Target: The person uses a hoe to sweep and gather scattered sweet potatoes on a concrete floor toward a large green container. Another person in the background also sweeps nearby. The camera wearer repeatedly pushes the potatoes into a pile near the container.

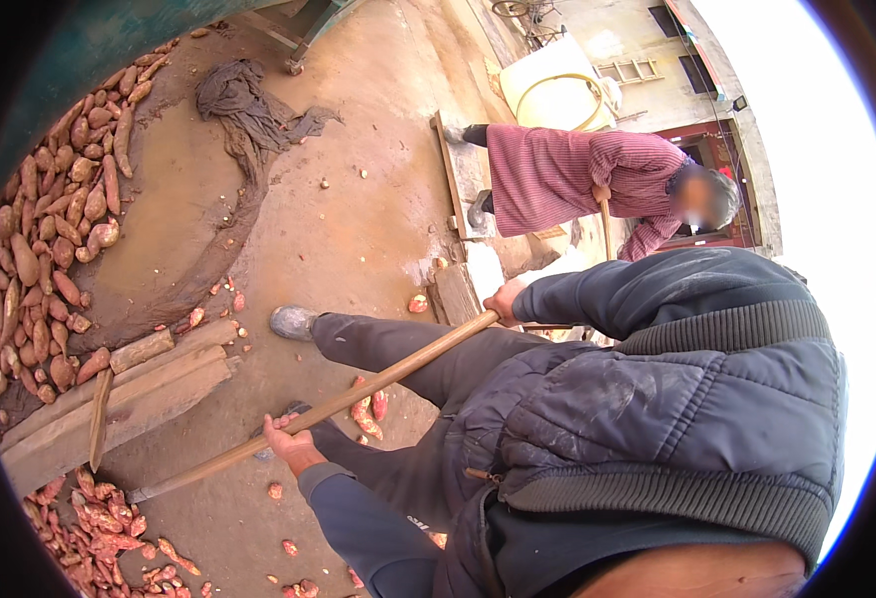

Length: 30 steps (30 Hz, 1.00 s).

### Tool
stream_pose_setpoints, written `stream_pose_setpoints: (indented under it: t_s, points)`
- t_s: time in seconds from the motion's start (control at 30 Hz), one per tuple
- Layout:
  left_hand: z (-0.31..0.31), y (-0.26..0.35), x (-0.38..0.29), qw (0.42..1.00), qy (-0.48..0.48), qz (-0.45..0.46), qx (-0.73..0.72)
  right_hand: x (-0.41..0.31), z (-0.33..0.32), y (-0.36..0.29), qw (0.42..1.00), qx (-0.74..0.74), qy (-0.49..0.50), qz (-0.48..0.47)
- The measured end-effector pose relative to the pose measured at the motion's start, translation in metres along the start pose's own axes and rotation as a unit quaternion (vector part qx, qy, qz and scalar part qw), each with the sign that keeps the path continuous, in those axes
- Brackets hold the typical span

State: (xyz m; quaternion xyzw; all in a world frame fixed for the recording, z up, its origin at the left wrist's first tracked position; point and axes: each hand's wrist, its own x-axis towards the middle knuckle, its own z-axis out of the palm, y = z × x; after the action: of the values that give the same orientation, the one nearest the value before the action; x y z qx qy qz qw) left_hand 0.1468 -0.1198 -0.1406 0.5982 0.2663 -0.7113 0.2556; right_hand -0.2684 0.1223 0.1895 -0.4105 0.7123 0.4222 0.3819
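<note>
Both hands grip a long wooden-handled tool (385,380) slanting across my legs. My left hand (293,442) holds it lower down, with the palm partly turned up. My right hand (507,300) closes round its upper end, near my dark sleeve. The tool's far end has a grey metal part (141,494) that meets a heap of broken, reddish sweet potatoes (105,523); what lies beyond it is hidden among the pieces. Above this heap, several wooden boards (176,377) separate it from a larger pile of whole sweet potatoes (41,261). Loose pieces (367,415) lie near my feet.
Another person (550,179) in a red striped coat holds a wooden handle near a board (453,176). A muddy cloth (247,105) lies beside brown, wet ground. A pale tub (557,90) and a small ladder (632,71) stand by the building. Timber (456,295) lies near my right hand.
</note>
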Motion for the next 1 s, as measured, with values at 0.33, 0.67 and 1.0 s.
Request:
stream_pose_setpoints:
  t_s: [0.33, 0.67, 1.0]
  points:
    - [0.054, -0.145, -0.074, 0.993, -0.038, 0.019, -0.114, -0.01, -0.112, 0.168, 0.983, -0.138, 0.109, -0.052]
    - [0.103, -0.235, -0.111, 0.934, -0.09, 0.045, -0.342, 0.046, -0.33, 0.227, 0.919, -0.276, 0.202, -0.196]
    - [0.033, -0.268, -0.137, 0.817, -0.057, 0.094, -0.566, 0.066, -0.463, 0.042, 0.783, -0.493, 0.212, -0.314]
